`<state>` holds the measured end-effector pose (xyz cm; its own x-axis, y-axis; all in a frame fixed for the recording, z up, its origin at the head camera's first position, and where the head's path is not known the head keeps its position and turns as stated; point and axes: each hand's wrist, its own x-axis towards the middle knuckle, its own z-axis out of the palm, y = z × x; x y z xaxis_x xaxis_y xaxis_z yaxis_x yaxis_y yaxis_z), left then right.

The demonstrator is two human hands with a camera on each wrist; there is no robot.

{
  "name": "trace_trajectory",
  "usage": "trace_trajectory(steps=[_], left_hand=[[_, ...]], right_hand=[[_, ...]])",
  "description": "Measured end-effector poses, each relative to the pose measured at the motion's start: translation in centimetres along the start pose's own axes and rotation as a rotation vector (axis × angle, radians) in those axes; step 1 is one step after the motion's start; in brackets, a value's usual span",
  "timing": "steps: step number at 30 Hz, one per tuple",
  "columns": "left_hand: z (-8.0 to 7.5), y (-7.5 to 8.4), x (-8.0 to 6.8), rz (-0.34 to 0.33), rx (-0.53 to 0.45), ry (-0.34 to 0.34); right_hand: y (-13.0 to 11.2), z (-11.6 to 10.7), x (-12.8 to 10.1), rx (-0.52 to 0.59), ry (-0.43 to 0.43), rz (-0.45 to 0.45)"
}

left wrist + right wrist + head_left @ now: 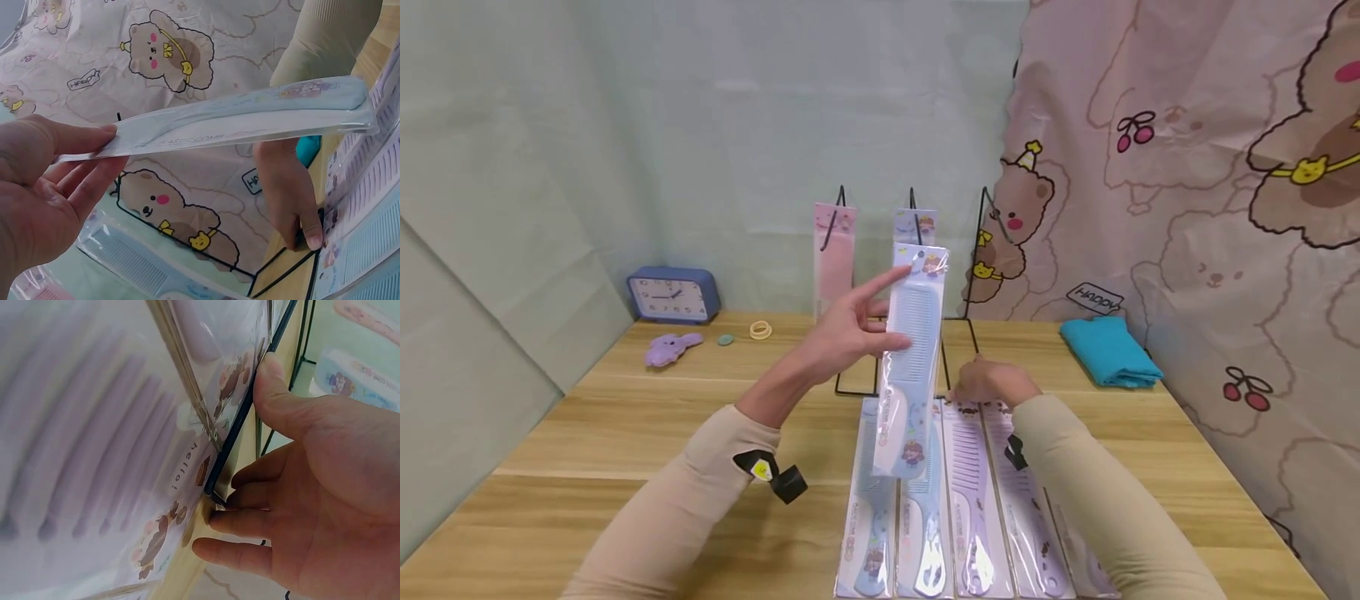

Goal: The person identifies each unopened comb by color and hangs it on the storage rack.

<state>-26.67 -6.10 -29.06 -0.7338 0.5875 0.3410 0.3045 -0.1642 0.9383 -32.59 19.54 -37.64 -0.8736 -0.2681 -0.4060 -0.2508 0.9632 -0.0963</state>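
Note:
My left hand point(898, 315) holds a packaged pale blue comb point(916, 350) upright above the table, pinched near its top between thumb and fingers point(94, 140). From the left wrist view the comb point(250, 119) is seen edge-on. My right hand point(976, 385) is down on the table at the base of a black wire display rack point(976, 250), thumb and curled fingers point(231, 519) gripping its base wire point(250, 406). Several packaged combs point(962, 500), blue and purple, lie side by side on the table in front of me.
A pink comb pack point(833, 258) and a blue one point(917, 223) hang on the rack. A blue clock point(673, 296), a purple bunny toy point(670, 346) and hair ties point(761, 330) sit back left; a teal cloth point(1108, 352) back right. A bear-print curtain point(1187, 167) bounds the right.

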Motion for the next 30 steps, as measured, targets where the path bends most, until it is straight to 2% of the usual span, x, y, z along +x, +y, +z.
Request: trace_trajectory(steps=[12,20,25,30], left_hand=[[0.2,-0.3,1.5,-0.016,0.079,0.083],[-0.8,-1.5,3.9,-0.035,0.122,0.195],[-1.7,-2.3,5.5,-0.036,0.216,0.259],[-2.3,-2.8,6.6,-0.027,0.282,0.284]], right_hand=[[0.3,0.0,0.1,0.006,0.011,0.02],[0.2,0.0,-0.1,0.032,0.007,0.039],[0.0,0.1,-0.1,0.026,0.004,0.029],[0.0,0.1,0.1,0.016,0.003,0.004]])
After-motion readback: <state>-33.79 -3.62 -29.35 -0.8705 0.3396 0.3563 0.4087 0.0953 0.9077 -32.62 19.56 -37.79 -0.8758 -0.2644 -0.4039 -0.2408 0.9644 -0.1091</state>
